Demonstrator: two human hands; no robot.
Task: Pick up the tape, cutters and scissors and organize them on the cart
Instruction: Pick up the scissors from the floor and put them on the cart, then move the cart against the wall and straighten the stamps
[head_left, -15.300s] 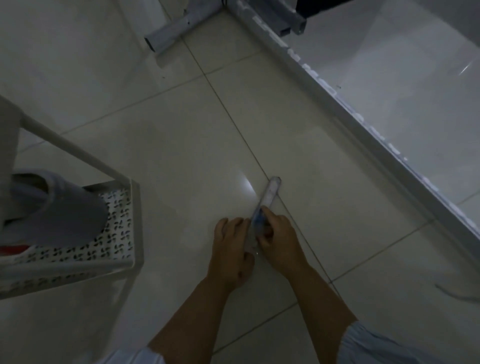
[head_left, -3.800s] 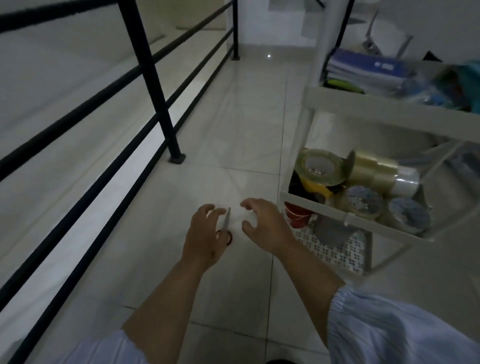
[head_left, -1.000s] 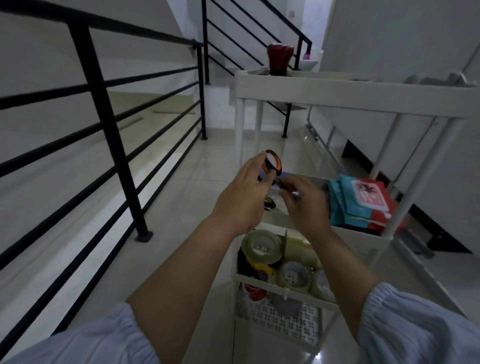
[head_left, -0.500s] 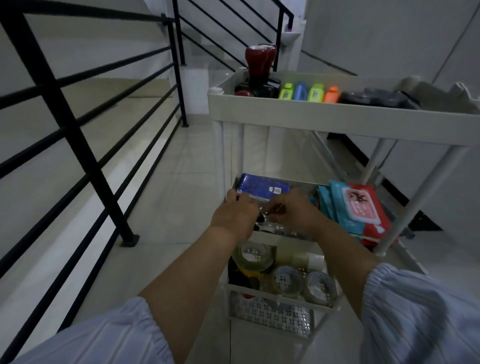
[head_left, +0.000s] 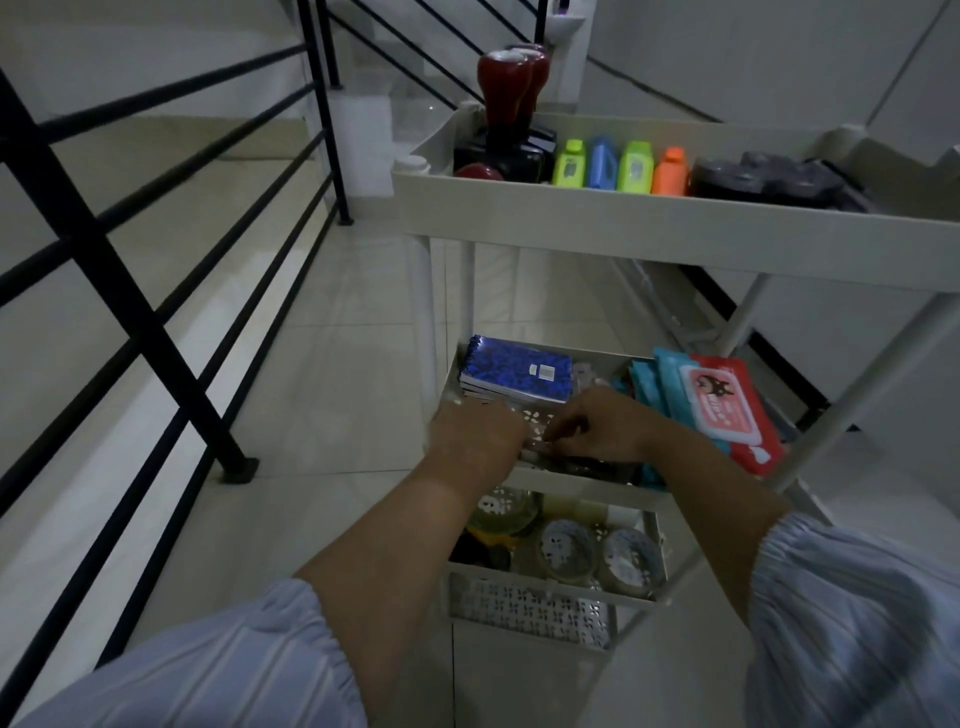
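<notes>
Both my hands are inside the front of the white cart's middle shelf (head_left: 571, 488). My left hand (head_left: 475, 436) is knuckles up with its fingers curled down into the shelf. My right hand (head_left: 608, 426) pinches toward it from the right. Between them a pale sliver of the scissors (head_left: 532, 456) shows; the rest is hidden under my fingers. Dark tools (head_left: 592, 469) lie along the shelf's front wall below my right hand. Several tape rolls (head_left: 566, 551) sit in the bottom shelf.
A blue notebook (head_left: 519, 376) lies at the back left of the middle shelf, with wet-wipe packs (head_left: 727, 415) to its right. The top shelf (head_left: 623, 218) holds red stamps (head_left: 511, 88), coloured bottles (head_left: 618, 166) and dark pads. A black railing (head_left: 130, 301) runs along the left.
I took the scissors off the floor with my left hand, raised them to the cart, and lowered both hands with them into the middle shelf. My view now sits higher over the cart.
</notes>
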